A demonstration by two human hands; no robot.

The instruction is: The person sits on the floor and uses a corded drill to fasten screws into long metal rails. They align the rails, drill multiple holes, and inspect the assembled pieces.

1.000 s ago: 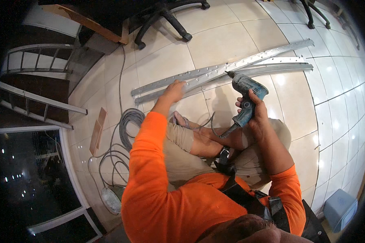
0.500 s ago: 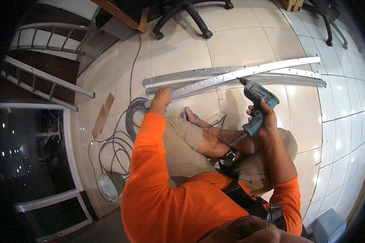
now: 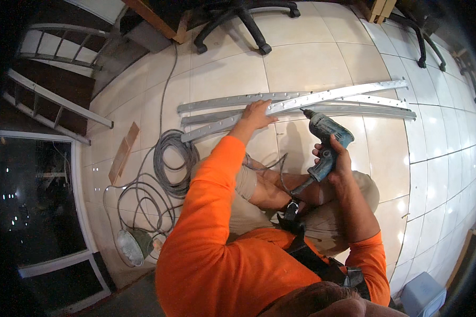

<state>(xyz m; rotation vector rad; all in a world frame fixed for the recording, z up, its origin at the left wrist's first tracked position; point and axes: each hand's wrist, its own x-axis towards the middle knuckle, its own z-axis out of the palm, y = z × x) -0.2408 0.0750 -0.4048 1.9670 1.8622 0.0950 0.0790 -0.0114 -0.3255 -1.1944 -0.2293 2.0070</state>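
My left hand (image 3: pixel 256 114) lies across the uppermost perforated metal bar (image 3: pixel 307 99), with fingers over its far edge and the thumb spread along the near side. This bar rests slantwise over other perforated metal bars (image 3: pixel 232 100) on the floor. In my right hand (image 3: pixel 341 158) is a blue-green power drill (image 3: pixel 325 128), gripped by its handle above my bent leg. The drill's chuck points up and left, close to the bars. A cord runs from the handle's lower end past my legs.
A coiled grey cable (image 3: pixel 169 164) lies left of my knee, beside a thin wooden board (image 3: pixel 124 154) and a round metal lamp-like thing (image 3: pixel 130 246). Ladders (image 3: pixel 58 99) stand at far left. Chair bases (image 3: pixel 243 21) are beyond the bars. A blue-grey bin (image 3: pixel 424 294) stands at lower right.
My left hand has moved right along the top bar, from near its left end toward its middle. My right hand still holds the drill. The whole view has shifted slightly.
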